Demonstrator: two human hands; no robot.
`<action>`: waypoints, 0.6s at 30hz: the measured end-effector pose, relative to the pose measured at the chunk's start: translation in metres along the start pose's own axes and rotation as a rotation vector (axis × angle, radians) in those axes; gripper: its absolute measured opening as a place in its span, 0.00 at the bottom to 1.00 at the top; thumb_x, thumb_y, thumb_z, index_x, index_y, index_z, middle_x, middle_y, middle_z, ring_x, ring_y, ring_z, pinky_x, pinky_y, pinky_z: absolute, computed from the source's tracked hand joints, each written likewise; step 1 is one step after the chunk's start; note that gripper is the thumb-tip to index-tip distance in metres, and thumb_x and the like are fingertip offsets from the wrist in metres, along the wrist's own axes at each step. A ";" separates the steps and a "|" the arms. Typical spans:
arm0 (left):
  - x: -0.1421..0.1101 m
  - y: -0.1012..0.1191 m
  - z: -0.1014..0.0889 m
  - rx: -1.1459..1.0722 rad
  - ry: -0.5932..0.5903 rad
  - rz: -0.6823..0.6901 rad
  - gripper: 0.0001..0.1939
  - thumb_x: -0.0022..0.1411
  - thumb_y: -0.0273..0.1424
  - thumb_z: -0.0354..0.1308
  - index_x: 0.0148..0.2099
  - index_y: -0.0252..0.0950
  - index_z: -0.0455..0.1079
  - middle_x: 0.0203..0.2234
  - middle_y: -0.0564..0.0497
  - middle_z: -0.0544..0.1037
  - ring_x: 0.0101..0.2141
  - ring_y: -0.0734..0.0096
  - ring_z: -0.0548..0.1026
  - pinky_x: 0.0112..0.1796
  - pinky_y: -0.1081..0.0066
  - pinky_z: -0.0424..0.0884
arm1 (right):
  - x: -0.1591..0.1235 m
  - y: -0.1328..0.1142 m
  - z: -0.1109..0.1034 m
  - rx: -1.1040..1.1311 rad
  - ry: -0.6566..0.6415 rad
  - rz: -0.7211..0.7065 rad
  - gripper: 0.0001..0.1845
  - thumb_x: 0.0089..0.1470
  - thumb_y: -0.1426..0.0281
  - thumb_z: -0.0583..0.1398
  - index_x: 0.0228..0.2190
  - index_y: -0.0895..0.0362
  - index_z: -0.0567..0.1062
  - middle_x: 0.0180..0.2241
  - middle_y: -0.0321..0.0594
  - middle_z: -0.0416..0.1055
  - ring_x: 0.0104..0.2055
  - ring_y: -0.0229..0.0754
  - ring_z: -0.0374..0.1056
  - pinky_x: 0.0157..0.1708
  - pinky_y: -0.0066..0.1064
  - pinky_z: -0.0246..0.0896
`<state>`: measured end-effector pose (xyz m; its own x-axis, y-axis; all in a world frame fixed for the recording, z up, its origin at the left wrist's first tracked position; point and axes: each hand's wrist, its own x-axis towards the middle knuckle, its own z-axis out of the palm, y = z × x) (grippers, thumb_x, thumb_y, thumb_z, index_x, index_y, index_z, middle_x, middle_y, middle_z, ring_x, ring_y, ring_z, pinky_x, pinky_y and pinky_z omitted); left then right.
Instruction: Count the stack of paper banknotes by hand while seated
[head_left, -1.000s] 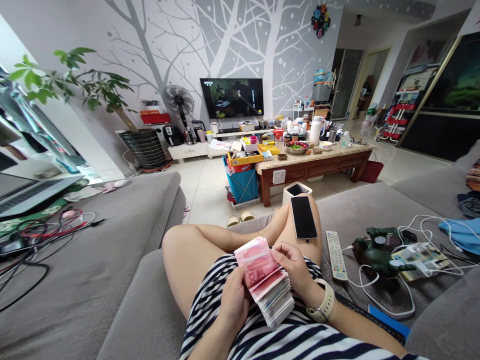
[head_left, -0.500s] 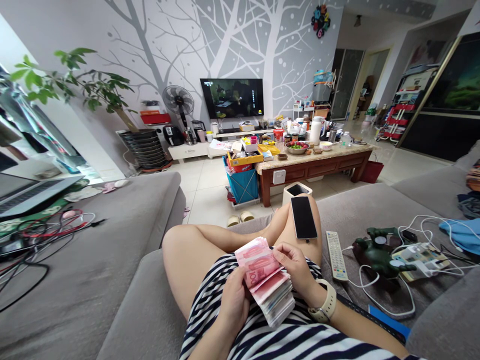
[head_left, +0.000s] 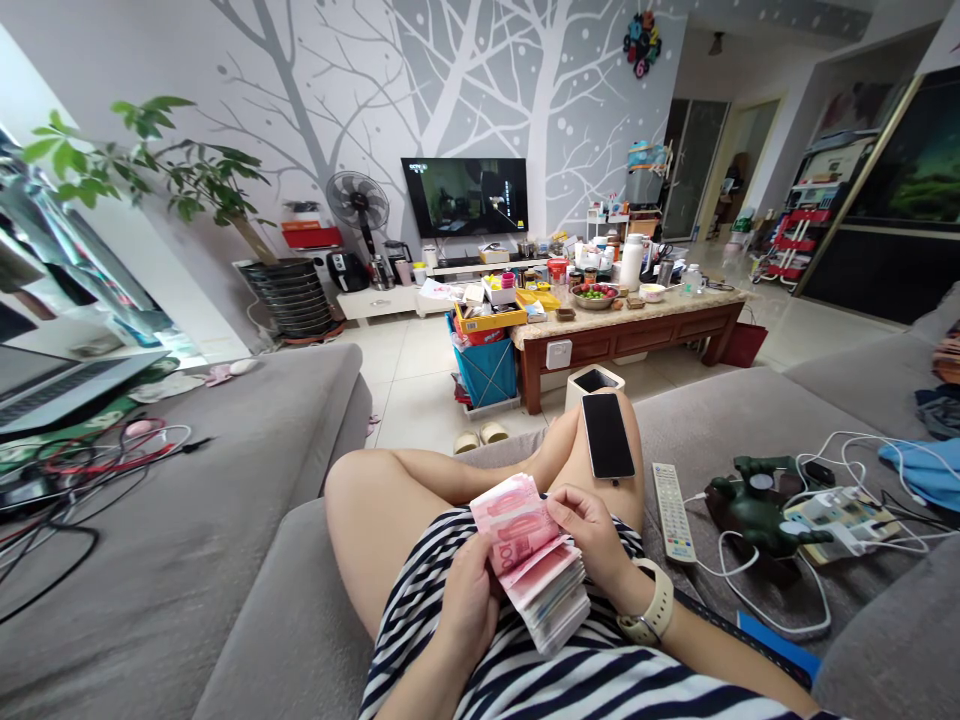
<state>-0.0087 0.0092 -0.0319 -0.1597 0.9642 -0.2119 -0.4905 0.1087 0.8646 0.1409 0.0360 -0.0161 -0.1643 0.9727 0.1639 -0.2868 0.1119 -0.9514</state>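
Note:
A thick stack of banknotes (head_left: pixel 525 540), folded over with red-pink 100 notes on top, is held above my lap. My left hand (head_left: pixel 469 590) is closed round the stack's left side, thumb on the top note; its other fingers are mostly hidden behind the notes. My right hand (head_left: pixel 589 530) pinches the upper right edge of the top notes between thumb and finger. Below the fold, the lower ends of many notes fan out towards me. A smartphone (head_left: pixel 608 436) with a dark screen rests on my right thigh, just beyond my right hand.
On the sofa to my right lie a remote control (head_left: pixel 674 512), a dark green figure (head_left: pixel 757 505) and a power strip (head_left: pixel 844 520) with white cables. Tangled cables (head_left: pixel 60 490) and a laptop (head_left: pixel 67 385) are on the left. Ahead stands a crowded coffee table (head_left: pixel 630 340), with a bin (head_left: pixel 595 380) before it.
Both hands and the banknotes stay almost exactly where they were. Only the picture on the television has changed.

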 end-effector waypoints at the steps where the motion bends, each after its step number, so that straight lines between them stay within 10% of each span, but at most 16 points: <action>1: 0.000 0.000 0.000 -0.005 -0.021 -0.002 0.11 0.48 0.35 0.65 0.32 0.32 0.79 0.28 0.46 0.82 0.31 0.60 0.78 0.38 0.63 0.73 | 0.000 0.000 0.000 0.000 0.002 -0.001 0.18 0.51 0.56 0.64 0.23 0.58 0.71 0.22 0.33 0.65 0.25 0.36 0.57 0.27 0.27 0.55; 18: -0.001 0.003 0.002 -0.064 -0.117 -0.039 0.13 0.54 0.35 0.61 0.38 0.31 0.80 0.35 0.44 0.84 0.35 0.61 0.79 0.42 0.65 0.73 | 0.000 0.000 0.000 0.008 -0.004 -0.005 0.17 0.51 0.57 0.64 0.24 0.58 0.72 0.22 0.33 0.65 0.25 0.36 0.58 0.27 0.27 0.55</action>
<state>-0.0081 0.0087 -0.0281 -0.0401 0.9815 -0.1873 -0.5483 0.1351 0.8253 0.1410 0.0361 -0.0156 -0.1666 0.9714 0.1692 -0.2951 0.1146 -0.9486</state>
